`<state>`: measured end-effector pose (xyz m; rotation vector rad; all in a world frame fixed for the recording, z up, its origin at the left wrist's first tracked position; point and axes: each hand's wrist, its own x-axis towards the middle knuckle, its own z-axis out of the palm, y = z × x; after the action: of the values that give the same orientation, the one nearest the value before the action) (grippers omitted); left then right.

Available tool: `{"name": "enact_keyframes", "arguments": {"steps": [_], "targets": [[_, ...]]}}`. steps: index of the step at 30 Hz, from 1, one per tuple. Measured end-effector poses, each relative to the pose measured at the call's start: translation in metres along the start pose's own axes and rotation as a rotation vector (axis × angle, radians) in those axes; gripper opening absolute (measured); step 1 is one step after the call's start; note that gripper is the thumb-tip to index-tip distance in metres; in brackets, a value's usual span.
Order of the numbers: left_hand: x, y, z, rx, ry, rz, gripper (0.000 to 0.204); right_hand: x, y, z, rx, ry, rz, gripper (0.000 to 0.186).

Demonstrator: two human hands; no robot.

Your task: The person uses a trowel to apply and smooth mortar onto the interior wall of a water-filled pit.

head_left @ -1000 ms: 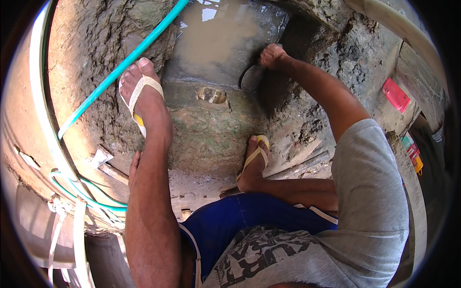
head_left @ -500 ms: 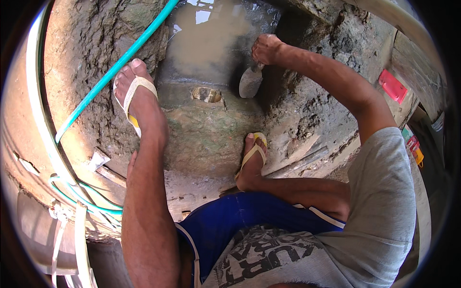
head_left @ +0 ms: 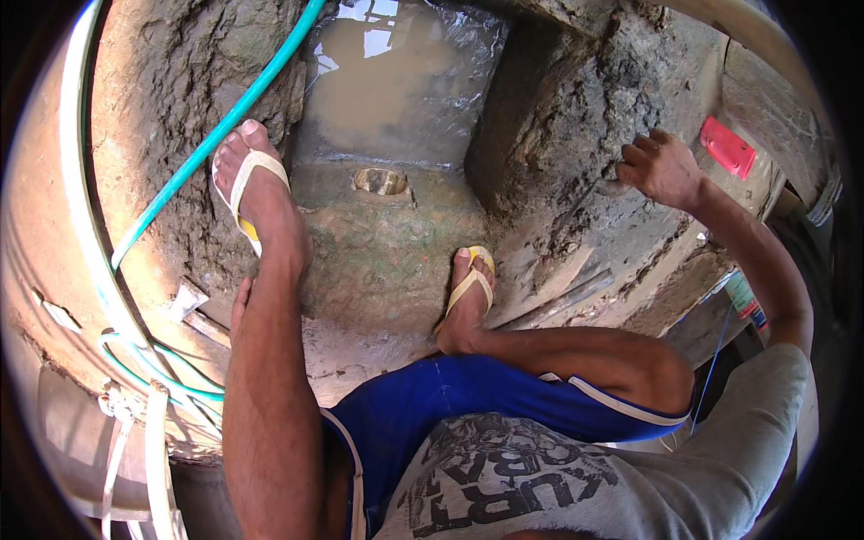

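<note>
My right hand (head_left: 661, 169) is closed over the rough, muddy slope at the right, knuckles up. Its fingers are curled as if round the trowel's handle, but the trowel does not stand out from the grey mud. Of my left hand (head_left: 241, 301) only stretched fingertips show, beside my left shin, which hides the rest. Close to them lies a tool with a pale flared head (head_left: 186, 300) and a wooden handle. Between the slopes is a sunken basin with murky water (head_left: 382, 76). A round hole (head_left: 382, 182) is in the low ledge on its near side.
A green hose (head_left: 211, 139) crosses the left slope past my left foot (head_left: 256, 184). My right foot (head_left: 470, 292) rests below the right slope, near a long rod (head_left: 562, 301). A red plastic piece (head_left: 727, 148) lies beyond my right hand. Pale pipes (head_left: 81, 180) run down the left.
My right hand has moved right, from the basin's edge onto the muddy slope. The trowel blade, plain below the hand before, no longer shows clearly. The left fingertips have stayed by the shin.
</note>
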<state>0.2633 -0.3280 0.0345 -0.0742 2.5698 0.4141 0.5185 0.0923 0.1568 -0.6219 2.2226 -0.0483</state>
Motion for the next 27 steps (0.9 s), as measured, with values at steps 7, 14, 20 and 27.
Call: {"name": "enact_keyframes", "arguments": {"steps": [7, 14, 20, 27], "targets": [[0.016, -0.02, 0.026, 0.131, 0.188, 0.196, 0.05, 0.271, 0.011, 0.052, -0.124, 0.086, 0.007, 0.017], [0.012, -0.026, 0.02, 0.151, 0.158, 0.219, 0.051, 0.374, 0.01, 0.087, -0.063, 0.067, 0.098, 0.021], [0.017, -0.025, 0.022, 0.169, 0.184, 0.218, 0.048, 0.363, 0.016, 0.108, -0.093, 0.028, 0.052, 0.022], [0.017, -0.025, 0.02, 0.202, 0.238, 0.237, 0.044, 0.336, 0.013, 0.125, -0.125, -0.174, -0.043, 0.019]]}}
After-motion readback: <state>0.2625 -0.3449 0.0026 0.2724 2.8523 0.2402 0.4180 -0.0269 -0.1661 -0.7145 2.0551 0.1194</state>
